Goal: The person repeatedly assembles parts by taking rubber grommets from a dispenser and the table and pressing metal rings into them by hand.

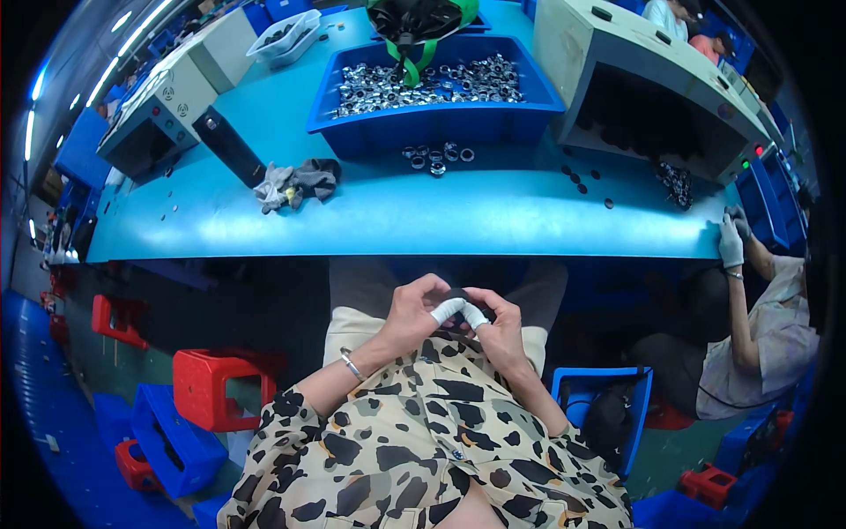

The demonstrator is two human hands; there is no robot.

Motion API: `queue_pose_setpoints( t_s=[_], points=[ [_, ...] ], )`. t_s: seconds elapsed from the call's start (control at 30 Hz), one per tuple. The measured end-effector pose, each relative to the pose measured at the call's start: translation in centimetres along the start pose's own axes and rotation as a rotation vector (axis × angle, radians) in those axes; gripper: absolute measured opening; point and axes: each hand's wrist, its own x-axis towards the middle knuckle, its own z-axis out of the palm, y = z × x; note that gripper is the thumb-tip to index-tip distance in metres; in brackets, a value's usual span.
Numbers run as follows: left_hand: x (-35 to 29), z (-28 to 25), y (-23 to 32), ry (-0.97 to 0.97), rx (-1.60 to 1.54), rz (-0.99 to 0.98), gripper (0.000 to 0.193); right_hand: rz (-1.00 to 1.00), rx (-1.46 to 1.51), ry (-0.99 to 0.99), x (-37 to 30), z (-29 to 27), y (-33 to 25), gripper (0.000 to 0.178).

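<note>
Above my lap, in front of the table edge, my left hand [416, 313] and my right hand [500, 328] meet with fingers curled. Between them they grip a dark, rounded piece [456, 294], mostly covered by the fingers, so its exact kind cannot be made out. White covers wrap both thumbs, which press toward each other on the near side of the piece. On the blue-green table [388, 225] ahead lie several loose shiny silver rings [437, 167], in front of a blue bin [423, 123] heaped with the same kind of rings.
A black bag with green trim [414, 31] rests over the bin. Left are a dark upright box [227, 145] and grey cloths [308, 179]; right, black discs [582, 187] beside a large machine [652, 97]. A co-worker's gloved hand [730, 242] is at the right. Red stool [207, 388] lower left.
</note>
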Motion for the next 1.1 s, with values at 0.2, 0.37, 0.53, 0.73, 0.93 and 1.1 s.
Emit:
queue_pose_setpoints(
  t_s=[0.2,0.37,0.53,0.73,0.93,1.1],
  points=[
    [1.1,-0.1,-1.8,-0.019,0.065,-0.066,0.015,-0.094,-0.182,0.079,-0.1,0.4,2.0,0.035],
    [1.7,-0.6,-4.5,-0.019,-0.160,-0.122,0.013,-0.008,-0.217,0.089,0.7,0.4,2.5,0.032],
    [2.8,-2.0,-5.3,-0.022,-0.031,-0.240,0.018,0.098,-0.021,-0.079,3.8,-1.3,1.1,0.031],
    [3.9,-1.3,-3.0,-0.109,-0.299,-0.314,0.020,0.287,0.242,-0.055,4.5,-2.9,2.0,0.023],
    [4.1,-0.4,-4.4,-0.080,-0.299,-0.351,0.021,0.245,0.111,0.050,2.4,-1.5,2.0,0.025],
    [4.4,-0.2,-4.6,-0.188,0.163,-0.432,0.020,-0.105,-0.510,0.119,1.3,-0.9,2.8,0.028]
  ],
)
